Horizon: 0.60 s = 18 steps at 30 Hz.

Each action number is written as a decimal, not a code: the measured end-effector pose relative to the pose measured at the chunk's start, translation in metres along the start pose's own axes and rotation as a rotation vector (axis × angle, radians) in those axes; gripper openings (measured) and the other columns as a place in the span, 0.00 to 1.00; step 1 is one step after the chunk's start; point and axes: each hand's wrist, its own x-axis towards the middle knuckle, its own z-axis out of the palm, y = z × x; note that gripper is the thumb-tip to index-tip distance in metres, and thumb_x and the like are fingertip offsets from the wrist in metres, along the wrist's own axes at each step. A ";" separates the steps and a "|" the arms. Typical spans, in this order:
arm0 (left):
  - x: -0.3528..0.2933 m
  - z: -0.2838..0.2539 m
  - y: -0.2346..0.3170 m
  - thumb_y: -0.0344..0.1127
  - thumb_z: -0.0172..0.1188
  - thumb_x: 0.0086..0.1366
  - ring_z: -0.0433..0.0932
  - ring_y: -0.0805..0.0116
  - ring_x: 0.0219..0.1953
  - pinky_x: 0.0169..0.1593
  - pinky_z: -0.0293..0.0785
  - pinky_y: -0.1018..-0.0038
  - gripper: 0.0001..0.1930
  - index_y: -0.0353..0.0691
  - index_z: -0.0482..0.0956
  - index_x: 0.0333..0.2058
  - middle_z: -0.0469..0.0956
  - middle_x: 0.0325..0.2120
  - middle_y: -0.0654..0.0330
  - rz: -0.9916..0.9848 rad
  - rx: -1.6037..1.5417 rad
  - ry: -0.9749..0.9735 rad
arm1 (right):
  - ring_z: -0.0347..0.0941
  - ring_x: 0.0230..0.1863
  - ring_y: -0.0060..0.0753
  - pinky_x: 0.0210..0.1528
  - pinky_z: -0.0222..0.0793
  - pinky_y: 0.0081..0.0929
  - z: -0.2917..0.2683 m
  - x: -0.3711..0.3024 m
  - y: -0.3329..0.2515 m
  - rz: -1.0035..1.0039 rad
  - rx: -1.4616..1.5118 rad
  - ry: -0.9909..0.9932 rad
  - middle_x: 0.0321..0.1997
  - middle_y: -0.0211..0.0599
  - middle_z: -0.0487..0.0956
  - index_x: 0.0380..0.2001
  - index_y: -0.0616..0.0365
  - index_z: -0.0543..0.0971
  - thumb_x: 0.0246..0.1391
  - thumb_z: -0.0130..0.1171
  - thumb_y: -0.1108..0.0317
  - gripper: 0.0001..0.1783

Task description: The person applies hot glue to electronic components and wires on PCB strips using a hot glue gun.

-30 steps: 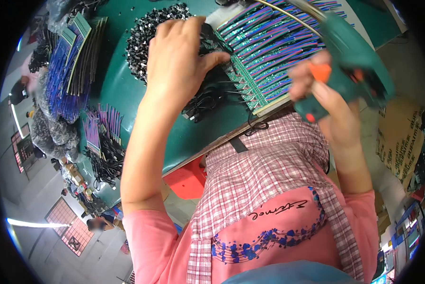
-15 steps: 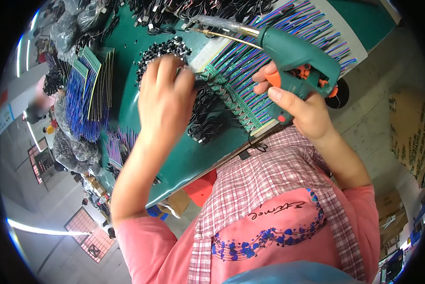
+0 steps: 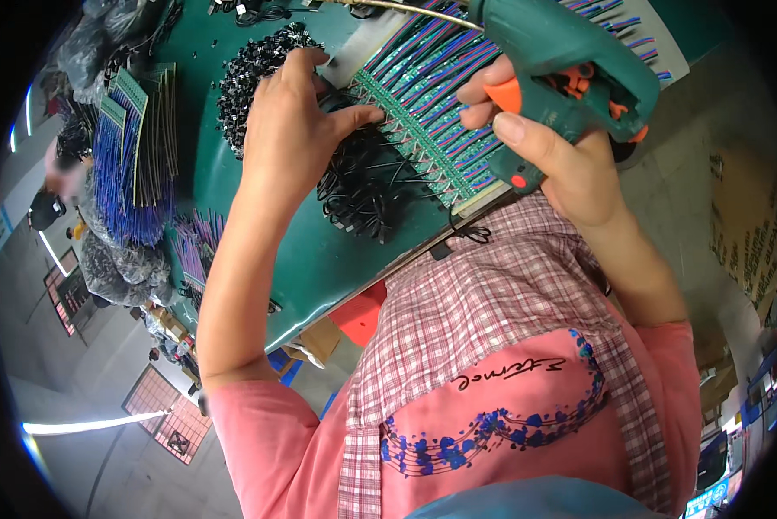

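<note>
My right hand point(image 3: 576, 169) grips a green soldering gun point(image 3: 531, 43) with an orange trigger. Its thin brass-coloured tube points to the upper left, and its tip is cut off by the top of the view. The tool hangs over a row of green circuit boards point(image 3: 419, 147) with red, blue and black wires point(image 3: 432, 82). My left hand point(image 3: 289, 130) is above the boards' left end, thumb spread from the fingers and near the board edge. Beside its fingers lies a pile of small black connectors point(image 3: 241, 99). Coiled black cables point(image 3: 358, 195) rest just below the thumb, some reaching the boards.
Stacked wired boards point(image 3: 138, 151) stand on the left of the green table point(image 3: 311, 285), with a smaller wire bundle point(image 3: 200, 246) nearer me. Clear plastic bags point(image 3: 116, 264) line the far left. Cardboard point(image 3: 743, 233) lies on the floor at right.
My left hand has moved off the connector pile slightly, its thumb now stretched toward the boards. The soldering gun appears higher in view, its tip now out of sight; the whole view has shifted.
</note>
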 end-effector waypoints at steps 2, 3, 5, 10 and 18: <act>0.002 0.002 0.009 0.43 0.74 0.45 0.76 0.48 0.32 0.36 0.73 0.62 0.31 0.30 0.70 0.42 0.77 0.26 0.47 -0.082 -0.031 -0.055 | 0.75 0.43 0.31 0.49 0.70 0.30 -0.002 -0.001 0.002 0.011 -0.005 0.023 0.45 0.46 0.76 0.47 0.62 0.71 0.52 0.54 0.73 0.17; 0.002 0.003 0.012 0.43 0.74 0.45 0.77 0.47 0.28 0.34 0.73 0.62 0.31 0.29 0.69 0.41 0.77 0.24 0.47 -0.171 -0.056 -0.104 | 0.75 0.43 0.32 0.49 0.71 0.31 -0.002 -0.001 0.002 0.020 -0.006 0.038 0.45 0.46 0.76 0.47 0.62 0.71 0.52 0.54 0.73 0.17; -0.001 0.004 0.012 0.42 0.73 0.47 0.78 0.55 0.25 0.30 0.73 0.66 0.30 0.27 0.68 0.41 0.77 0.22 0.48 -0.069 0.007 -0.043 | 0.75 0.43 0.32 0.49 0.71 0.31 -0.003 -0.003 0.003 0.007 0.013 0.038 0.44 0.46 0.76 0.47 0.62 0.71 0.52 0.54 0.73 0.17; 0.010 -0.015 0.000 0.40 0.69 0.53 0.73 0.75 0.32 0.41 0.68 0.80 0.27 0.27 0.72 0.46 0.77 0.30 0.62 -0.436 -0.684 -0.308 | 0.75 0.44 0.33 0.50 0.70 0.32 -0.009 -0.001 0.002 -0.031 0.004 -0.020 0.45 0.46 0.76 0.47 0.62 0.71 0.53 0.53 0.72 0.17; -0.003 -0.035 -0.014 0.38 0.65 0.57 0.70 0.78 0.38 0.45 0.65 0.77 0.14 0.36 0.77 0.38 0.74 0.33 0.67 -0.348 -1.066 -0.559 | 0.71 0.52 0.41 0.57 0.67 0.41 -0.014 0.009 -0.005 -0.016 0.170 -0.093 0.51 0.51 0.72 0.50 0.60 0.68 0.54 0.53 0.69 0.20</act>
